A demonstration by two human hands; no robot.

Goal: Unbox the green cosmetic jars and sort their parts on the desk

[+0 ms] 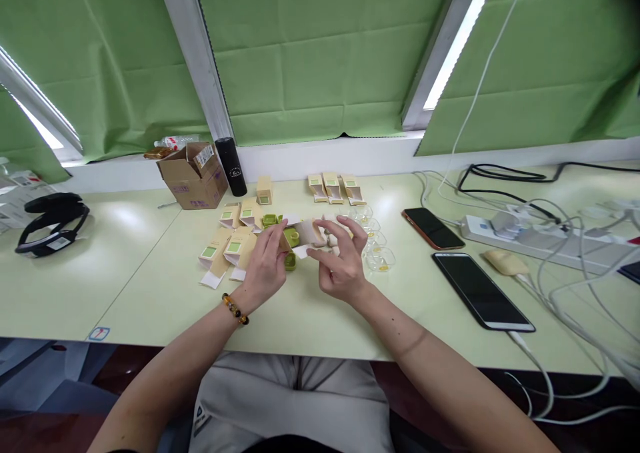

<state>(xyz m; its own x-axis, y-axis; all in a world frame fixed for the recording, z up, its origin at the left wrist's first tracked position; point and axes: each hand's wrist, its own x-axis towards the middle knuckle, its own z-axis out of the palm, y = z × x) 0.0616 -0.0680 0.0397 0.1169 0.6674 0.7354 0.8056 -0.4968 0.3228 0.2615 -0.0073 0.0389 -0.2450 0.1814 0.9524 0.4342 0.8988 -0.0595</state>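
Note:
Over the table, my left hand (265, 263) is closed around one end of a small beige paper box (306, 230), which lies on its side with its open end facing right. My right hand (345, 260) is curled at that open end, its fingertips and thumb touching the white flaps. Behind and below the box are small green containers (290, 262), partly hidden by my hands. To the left stand several beige paper boxes (239, 245) with green labels and open flaps. Right of my right hand is a row of clear plastic cups (381, 258).
More beige boxes (332, 188) stand at the back, near a cardboard box (194, 180) and a black bottle (231, 166). Two phones (483, 292), a power strip (540, 243) and tangled cables lie right. A black headset-like device (53, 226) lies far left.

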